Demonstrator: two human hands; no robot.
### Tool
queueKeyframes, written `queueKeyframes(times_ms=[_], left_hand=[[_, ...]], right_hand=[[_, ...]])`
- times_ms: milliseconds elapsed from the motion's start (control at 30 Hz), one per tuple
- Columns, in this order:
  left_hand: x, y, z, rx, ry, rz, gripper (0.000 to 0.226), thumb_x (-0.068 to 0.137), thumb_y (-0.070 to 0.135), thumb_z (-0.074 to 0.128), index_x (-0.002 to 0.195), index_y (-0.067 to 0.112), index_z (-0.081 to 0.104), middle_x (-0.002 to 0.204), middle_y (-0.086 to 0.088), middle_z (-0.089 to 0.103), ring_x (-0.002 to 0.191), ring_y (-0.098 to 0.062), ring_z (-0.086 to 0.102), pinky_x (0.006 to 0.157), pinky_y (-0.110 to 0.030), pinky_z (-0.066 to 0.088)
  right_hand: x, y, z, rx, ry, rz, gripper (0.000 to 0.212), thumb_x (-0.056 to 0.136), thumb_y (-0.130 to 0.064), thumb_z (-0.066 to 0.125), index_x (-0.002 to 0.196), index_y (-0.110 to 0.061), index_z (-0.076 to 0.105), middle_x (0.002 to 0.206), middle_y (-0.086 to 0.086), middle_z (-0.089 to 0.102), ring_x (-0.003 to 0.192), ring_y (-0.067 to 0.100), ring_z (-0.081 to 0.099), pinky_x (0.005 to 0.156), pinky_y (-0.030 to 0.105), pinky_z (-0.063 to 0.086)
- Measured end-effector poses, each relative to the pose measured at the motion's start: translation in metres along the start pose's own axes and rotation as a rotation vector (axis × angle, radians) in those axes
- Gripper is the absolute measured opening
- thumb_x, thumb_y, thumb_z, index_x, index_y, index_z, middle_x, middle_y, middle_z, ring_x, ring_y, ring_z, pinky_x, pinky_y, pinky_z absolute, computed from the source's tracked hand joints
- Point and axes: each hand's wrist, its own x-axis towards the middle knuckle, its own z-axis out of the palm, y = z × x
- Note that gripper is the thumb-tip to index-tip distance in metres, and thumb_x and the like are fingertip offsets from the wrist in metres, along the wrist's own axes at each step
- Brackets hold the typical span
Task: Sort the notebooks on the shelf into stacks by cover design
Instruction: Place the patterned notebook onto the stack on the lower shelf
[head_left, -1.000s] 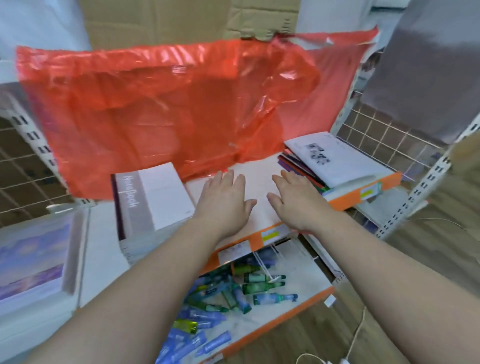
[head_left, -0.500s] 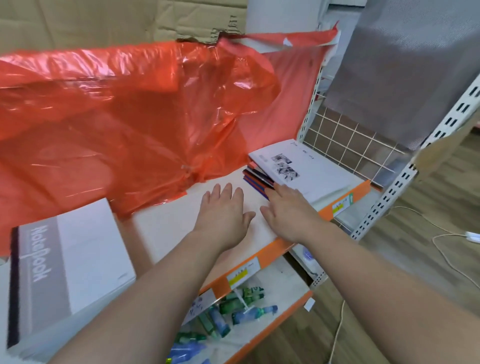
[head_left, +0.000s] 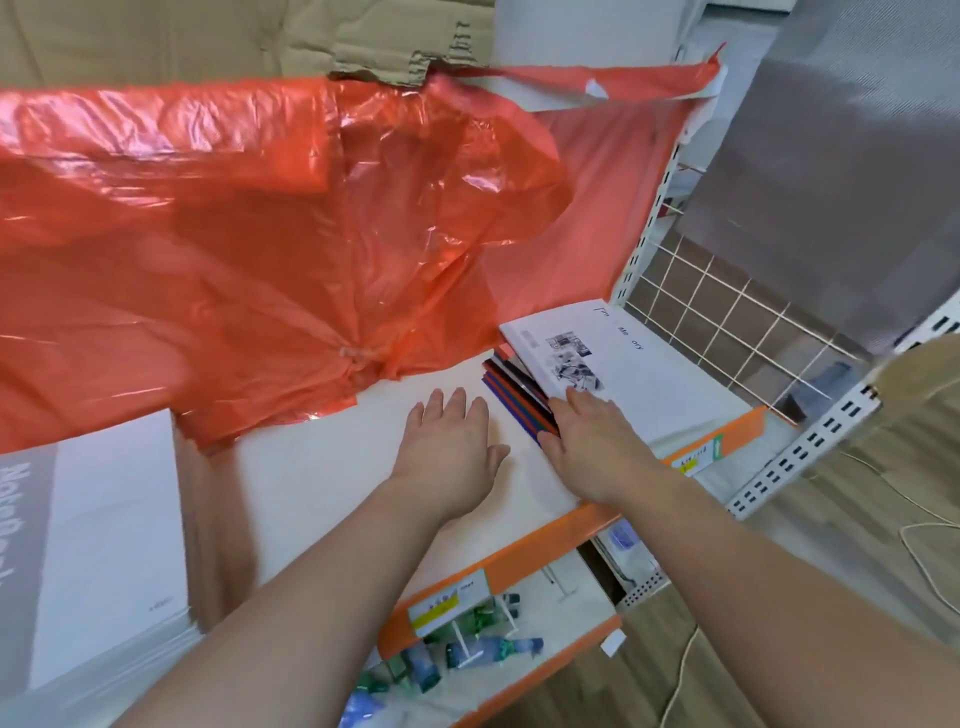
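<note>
Head camera: left hand (head_left: 447, 452) lies flat on the shelf (head_left: 322, 467) while right hand (head_left: 597, 447), fingers straight, presses the notebook stack (head_left: 654, 384) at right, which a careless shove could fan apart.

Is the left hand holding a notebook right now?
No, the left hand lies flat with straight fingers on the white surface, beside the notebook stack.

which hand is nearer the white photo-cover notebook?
Right. The right hand rests on the notebook's near corner, fingers on its cover. The left hand lies flat on the bare shelf to the notebook's left, apart from it.
</note>
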Motion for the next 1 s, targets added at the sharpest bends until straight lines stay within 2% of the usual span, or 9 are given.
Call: queueKeyframes(times_ms=[167,333,433,533,733,800,900,967,1000], left_hand=[[0.020,0.017,-0.003,-0.033,0.014,-0.012,0.061,0.100,0.050,0.038,0.148,0.013,0.029,0.159,-0.014,0.025,0.147,-0.040,0.019,0.119,-0.049,0.019],[0.054,0.040,0.006,-0.247,0.034,0.002,0.049,0.096,0.049,0.046,0.134,0.017,0.046,0.138,-0.008,0.049,0.126,-0.033,0.045,0.106,-0.045,0.038],[0.072,0.056,0.011,-0.434,-0.032,-0.044,0.038,0.097,0.047,0.048,0.117,0.015,0.053,0.118,-0.007,0.056,0.107,-0.030,0.054,0.091,-0.043,0.047],[0.086,0.073,0.015,-0.463,-0.057,-0.054,0.034,0.097,0.046,0.048,0.098,0.012,0.051,0.105,-0.009,0.056,0.096,-0.031,0.054,0.084,-0.043,0.049],[0.103,0.089,0.023,-0.389,0.015,-0.136,0.034,0.093,0.042,0.053,0.094,0.008,0.052,0.100,-0.014,0.058,0.102,-0.034,0.050,0.085,-0.045,0.049],[0.108,0.091,0.024,-0.430,0.036,-0.176,0.033,0.088,0.040,0.059,0.081,0.009,0.050,0.088,-0.013,0.058,0.097,-0.034,0.054,0.076,-0.040,0.049],[0.113,0.093,0.020,-0.695,0.019,-0.338,0.025,0.084,0.026,0.065,0.086,0.007,0.049,0.083,-0.008,0.058,0.085,-0.030,0.060,0.065,-0.032,0.044],[0.113,0.095,0.019,-1.031,-0.013,-0.488,0.021,0.084,0.018,0.067,0.094,0.005,0.053,0.087,-0.007,0.062,0.079,-0.028,0.061,0.066,-0.032,0.050],[0.112,0.097,0.020,-1.186,-0.033,-0.538,0.015,0.084,0.014,0.067,0.087,0.007,0.054,0.081,-0.007,0.060,0.069,-0.027,0.058,0.059,-0.030,0.048]], right_hand=[[0.014,0.029,-0.005,0.012,0.034,-0.005,0.048,0.100,-0.043,0.031,0.136,-0.013,0.040,0.142,0.012,0.041,0.130,0.029,0.034,0.108,0.044,0.029],[0.022,0.081,-0.013,0.095,-0.034,0.179,0.061,0.102,-0.046,0.026,0.153,-0.012,0.019,0.160,0.015,0.015,0.147,0.030,0.013,0.119,0.044,0.014],[0.020,0.114,-0.009,0.130,-0.034,0.264,0.063,0.101,-0.048,0.028,0.150,-0.007,0.025,0.155,0.020,0.024,0.142,0.034,0.023,0.117,0.044,0.020],[0.019,0.132,-0.010,0.195,-0.057,0.333,0.064,0.102,-0.049,0.029,0.150,-0.007,0.024,0.156,0.020,0.023,0.143,0.034,0.021,0.118,0.041,0.018],[0.024,0.135,-0.011,0.246,-0.057,0.356,0.054,0.101,-0.047,0.030,0.139,-0.008,0.036,0.138,0.015,0.042,0.126,0.035,0.037,0.105,0.046,0.035],[0.026,0.136,-0.011,0.237,-0.046,0.368,0.055,0.101,-0.048,0.031,0.140,-0.009,0.035,0.138,0.014,0.042,0.126,0.034,0.037,0.104,0.045,0.036],[0.027,0.139,-0.014,0.234,-0.028,0.370,0.059,0.099,-0.051,0.036,0.141,-0.010,0.036,0.136,0.015,0.042,0.126,0.034,0.037,0.103,0.044,0.036],[0.029,0.143,-0.016,0.268,-0.018,0.373,0.062,0.096,-0.053,0.041,0.141,-0.010,0.037,0.135,0.014,0.042,0.126,0.034,0.036,0.104,0.044,0.036],[0.031,0.145,-0.016,0.295,-0.008,0.380,0.065,0.093,-0.055,0.045,0.140,-0.011,0.038,0.134,0.014,0.042,0.126,0.034,0.037,0.105,0.045,0.037]])
